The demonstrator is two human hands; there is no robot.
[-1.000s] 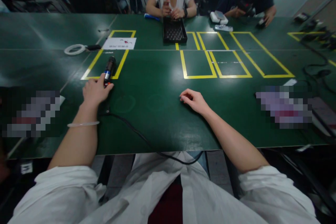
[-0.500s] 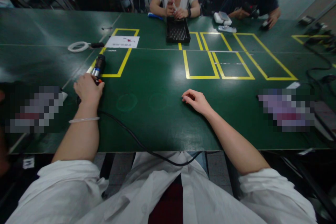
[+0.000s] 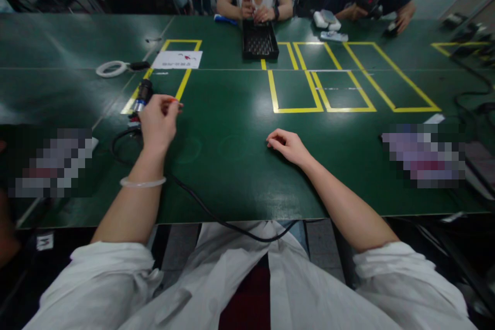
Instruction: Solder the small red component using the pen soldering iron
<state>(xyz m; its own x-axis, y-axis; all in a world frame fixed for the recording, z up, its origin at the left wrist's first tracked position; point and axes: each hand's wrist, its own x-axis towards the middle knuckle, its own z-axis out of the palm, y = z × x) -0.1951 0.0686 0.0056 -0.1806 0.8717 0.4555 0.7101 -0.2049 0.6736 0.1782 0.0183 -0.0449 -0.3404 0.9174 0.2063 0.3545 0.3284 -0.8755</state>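
- 2 hands, well apart. Left hand: fingers curled, orange bit at tips; cannot tell if gripped.
- Right hand: loosely curled, nothing visible inside.
- Black tool: just left of left hand, over yellow tape.
- Risk: snagged cable, sagging off green table, could drag tool.

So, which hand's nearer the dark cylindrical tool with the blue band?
Left. The left hand is close beside the tool, partly overlapping it in view; the right hand is well off to its right.
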